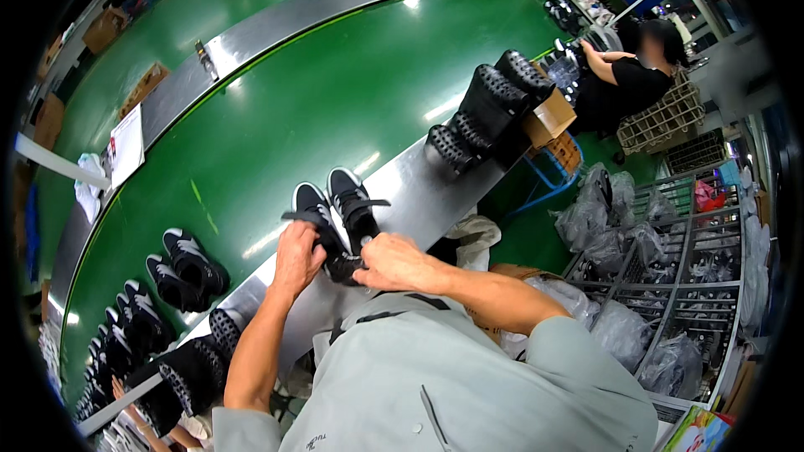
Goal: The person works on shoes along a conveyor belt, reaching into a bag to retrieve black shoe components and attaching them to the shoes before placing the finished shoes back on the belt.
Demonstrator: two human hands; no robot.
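A pair of black sneakers with white edges, the left shoe (pixel 311 199) and the right shoe (pixel 346 187), stands side by side on the metal ledge in front of me, toes pointing away. Loose dark straps stick out from both. My left hand (pixel 296 256) is closed at the left shoe's outer side, below its strap (pixel 300 217). Fingers bent, my right hand (pixel 392 261) grips the heel end of the right shoe. What lies under those fingertips is partly hidden.
A green conveyor belt (pixel 276 130) curves past the metal ledge (pixel 410 192). Black shoes (pixel 188 268) stand at left; upturned dark pairs (pixel 481 109) are stacked at right near a cardboard box (pixel 550 117). A co-worker (pixel 628 75) sits beyond. Wire racks (pixel 670 268) hold plastic bags.
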